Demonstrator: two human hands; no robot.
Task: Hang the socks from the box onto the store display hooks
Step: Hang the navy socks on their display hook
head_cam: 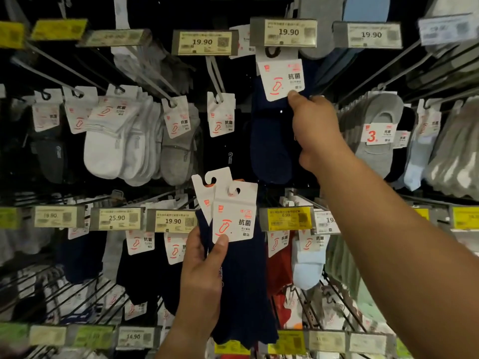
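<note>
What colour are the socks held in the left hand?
Dark navy blue socks with white header cards, gripped by the left hand; seen in the head view.

Dark backing panel [233, 6] up there, almost black, swallowing the light between the rows. Metal pegs [59, 64] jut out toward us in tiers, angled and shiny. Price tags [204, 42] line the front of each row, pale ones reading 19.90, one at 25.90 [116, 218], and a yellow one [286, 218] lower right (its print too small to trust). Wire racks [334, 304] slope down along the bottom.
</note>
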